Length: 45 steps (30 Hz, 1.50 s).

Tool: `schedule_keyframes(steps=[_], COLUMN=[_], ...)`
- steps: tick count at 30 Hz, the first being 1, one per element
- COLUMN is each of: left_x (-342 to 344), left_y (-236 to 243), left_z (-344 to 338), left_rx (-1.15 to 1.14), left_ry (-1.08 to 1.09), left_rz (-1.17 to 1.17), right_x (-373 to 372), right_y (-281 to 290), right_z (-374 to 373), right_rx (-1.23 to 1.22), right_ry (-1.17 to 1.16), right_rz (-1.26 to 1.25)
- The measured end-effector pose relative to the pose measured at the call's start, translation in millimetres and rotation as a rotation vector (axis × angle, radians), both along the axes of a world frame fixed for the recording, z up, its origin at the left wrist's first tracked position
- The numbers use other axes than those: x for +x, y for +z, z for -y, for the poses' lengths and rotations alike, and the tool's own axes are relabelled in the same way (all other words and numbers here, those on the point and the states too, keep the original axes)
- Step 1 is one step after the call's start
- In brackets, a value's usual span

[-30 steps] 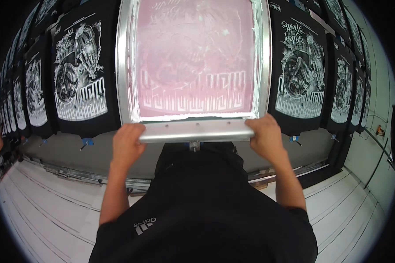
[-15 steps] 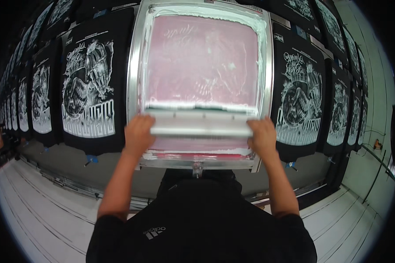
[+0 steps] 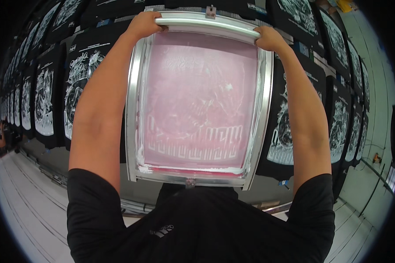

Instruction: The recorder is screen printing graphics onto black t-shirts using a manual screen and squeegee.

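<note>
Both my arms reach forward over a silk-screen frame (image 3: pixel 264 109) with silvery metal sides. At its far end lies a long metal-handled squeegee (image 3: pixel 206 24), slanting slightly down to the right. My left hand (image 3: pixel 144 24) is closed round its left end, and my right hand (image 3: pixel 272 39) grips the right end. The pink mesh (image 3: pixel 193 87) shows a faint pale design, with white lettering-like shapes along the near part. White ink (image 3: pixel 140 153) is smeared along the inner edges. The squeegee's blade is hidden under the handle.
Black shirts with white prints hang or lie in rows on both sides, such as a left shirt (image 3: pixel 44 96) and a right shirt (image 3: pixel 338 118). Metal clamps (image 3: pixel 210 12) hold the frame's ends. White floor (image 3: pixel 30 206) shows at lower left; a person (image 3: pixel 0 136) is far left.
My hands have pushed the squeegee from the near part of the screen to its far end. The near mesh is now uncovered, and the frame appears shifted slightly downward in view.
</note>
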<state>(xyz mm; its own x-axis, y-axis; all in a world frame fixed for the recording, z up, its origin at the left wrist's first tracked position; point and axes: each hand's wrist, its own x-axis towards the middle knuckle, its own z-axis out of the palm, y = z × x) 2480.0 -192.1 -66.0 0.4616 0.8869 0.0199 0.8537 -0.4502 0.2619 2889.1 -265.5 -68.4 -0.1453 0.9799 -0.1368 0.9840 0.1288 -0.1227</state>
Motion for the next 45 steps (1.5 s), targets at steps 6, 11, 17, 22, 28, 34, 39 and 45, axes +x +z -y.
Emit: schedule_keyframes(steps=[6,11,17,22,28,34,39,45], left_x=[-16.9,-65.5,-35.9,-29.9,-30.3,-29.2,-21.8,-16.0], left_y=[35.0,-19.5,-71.2,-59.9,-85.2,-86.2,-75.1,-78.4], left_z=[95.1,368.8,568.2,561.6,573.9,572.3,569.9,571.9], left_rx=[0.487,-1.017,-1.505,-1.429,-1.289,-1.105,-1.074,-1.083], left_ry=[0.097,-0.315,0.330,0.346,0.253,0.152,0.160,0.206], left_rz=[0.407,0.238,0.566,0.724,0.766,0.860,0.673,0.389], right_x=[2.1,8.0,-38.2,-94.8,-96.2,-159.1,-187.7,-204.8], right_y=[47.0,20.9,17.7,5.3,15.3,47.0,41.7,44.3], right_z=[-35.8,-66.5,-74.2,-56.2,27.9,244.0,431.4,503.0], right_rx=[-0.089,-0.166,-0.242,-0.028,-0.105,-0.283,-0.067,-0.049], right_ry=[0.017,0.074,0.161,0.079,0.149,0.126,0.124,0.064], right_rz=[-0.216,-0.130,-0.085,-0.084,-0.071,-0.069,-0.241,-0.296])
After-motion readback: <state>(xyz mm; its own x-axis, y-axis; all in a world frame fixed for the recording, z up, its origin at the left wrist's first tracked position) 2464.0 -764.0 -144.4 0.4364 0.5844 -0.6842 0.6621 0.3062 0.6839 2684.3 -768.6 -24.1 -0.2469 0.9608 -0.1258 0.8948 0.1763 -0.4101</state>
